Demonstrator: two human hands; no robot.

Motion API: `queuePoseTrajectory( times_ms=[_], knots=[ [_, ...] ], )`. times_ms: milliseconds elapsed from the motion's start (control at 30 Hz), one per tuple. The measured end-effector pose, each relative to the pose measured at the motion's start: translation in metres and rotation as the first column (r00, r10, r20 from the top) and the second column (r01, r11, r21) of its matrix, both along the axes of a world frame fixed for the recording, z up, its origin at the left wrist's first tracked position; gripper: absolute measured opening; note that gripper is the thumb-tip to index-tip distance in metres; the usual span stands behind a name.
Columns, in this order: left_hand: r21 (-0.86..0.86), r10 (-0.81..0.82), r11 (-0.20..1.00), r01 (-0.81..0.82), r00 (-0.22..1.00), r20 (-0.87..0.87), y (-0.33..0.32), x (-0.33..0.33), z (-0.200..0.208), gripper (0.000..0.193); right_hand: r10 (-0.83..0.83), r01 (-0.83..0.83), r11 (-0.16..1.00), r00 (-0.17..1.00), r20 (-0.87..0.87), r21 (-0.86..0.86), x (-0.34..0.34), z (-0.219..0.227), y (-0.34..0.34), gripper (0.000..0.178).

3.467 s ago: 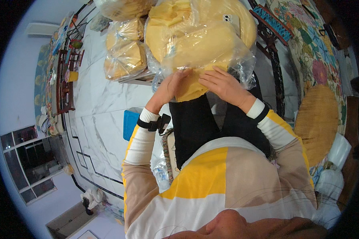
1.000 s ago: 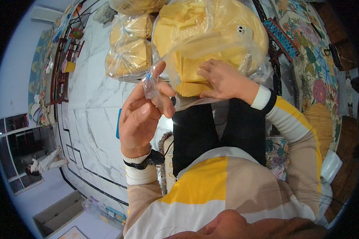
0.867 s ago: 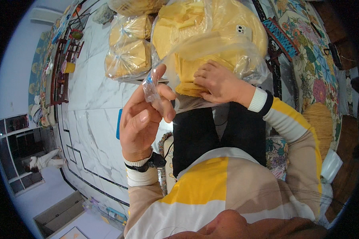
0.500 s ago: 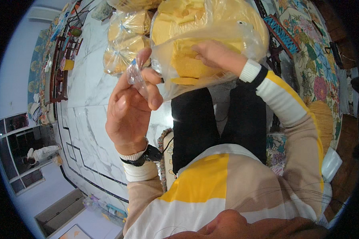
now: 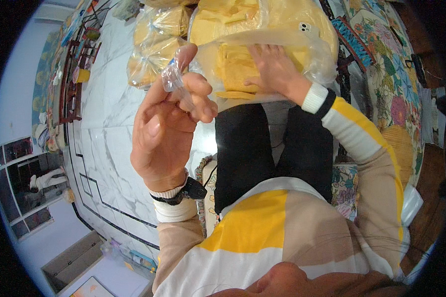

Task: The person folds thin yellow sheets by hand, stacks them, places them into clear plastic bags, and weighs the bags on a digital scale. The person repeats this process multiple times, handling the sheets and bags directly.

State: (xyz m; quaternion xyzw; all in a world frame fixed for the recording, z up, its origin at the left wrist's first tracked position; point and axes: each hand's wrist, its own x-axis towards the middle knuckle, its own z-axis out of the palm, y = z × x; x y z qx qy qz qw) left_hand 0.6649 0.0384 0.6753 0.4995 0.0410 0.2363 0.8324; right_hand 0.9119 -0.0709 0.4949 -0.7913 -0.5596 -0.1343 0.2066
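The big clear bag (image 5: pixel 262 54) of yellow cloths (image 5: pixel 238 69) rests across your knees, above the marble floor (image 5: pixel 104 133). Your right hand (image 5: pixel 272 69) lies flat and open inside its mouth, pressing the stack. Your left hand (image 5: pixel 171 131) pinches a bunched edge of the clear film (image 5: pixel 173 79), probably the bag's lip. Keep that lip lifted and taut, and square the stack before pushing deeper.

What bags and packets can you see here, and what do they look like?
Big clear plastic bag of yellow folded cloths: on the lap, the right hand pressed flat on it.
Twisted clear plastic bag corner: pinched in the raised left hand.
Two smaller clear bags of yellow cloths: on the white marble floor, upper left.
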Motion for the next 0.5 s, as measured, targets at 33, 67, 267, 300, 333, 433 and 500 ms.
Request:
queuePoseTrajectory(
  times_ms=[33, 67, 267, 300, 333, 433, 500],
  knots=[
    [0.036, 0.002, 0.999, -0.001, 1.0, -0.03, -0.001, 0.001, 0.003, 0.113, -0.016, 0.012, 0.999, 0.993, 0.12, 0.033, 0.008, -0.002, 0.002, 0.096],
    [0.074, 0.009, 0.997, -0.005, 0.998, -0.06, -0.002, 0.001, 0.006, 0.116, 0.011, -0.013, 1.0, 0.994, 0.111, 0.021, 0.016, -0.005, 0.005, 0.1],
    [0.141, 0.039, 0.99, -0.026, 0.995, -0.095, -0.003, 0.005, 0.015, 0.118, 0.027, -0.118, 0.941, 0.96, -0.278, -0.316, 0.047, -0.001, 0.022, 0.12],
    [0.144, 0.043, 0.989, -0.029, 0.995, -0.095, -0.002, 0.006, 0.015, 0.118, 0.024, -0.117, 0.931, 0.965, -0.26, -0.346, 0.051, 0.002, 0.026, 0.116],
    [0.144, 0.043, 0.989, -0.03, 0.995, -0.088, -0.002, 0.007, 0.014, 0.118, 0.021, -0.107, 0.92, 0.974, -0.227, -0.377, 0.055, 0.005, 0.03, 0.113],
    [0.143, 0.046, 0.989, -0.034, 0.996, -0.077, -0.001, 0.01, 0.013, 0.118, 0.042, -0.162, 0.908, 0.953, -0.3, -0.387, 0.065, 0.007, 0.041, 0.101],
    [0.133, 0.049, 0.99, -0.038, 0.996, -0.08, -0.001, 0.011, 0.013, 0.118, 0.061, -0.216, 0.871, 0.938, -0.34, -0.441, 0.07, 0.003, 0.049, 0.1]
  ],
)
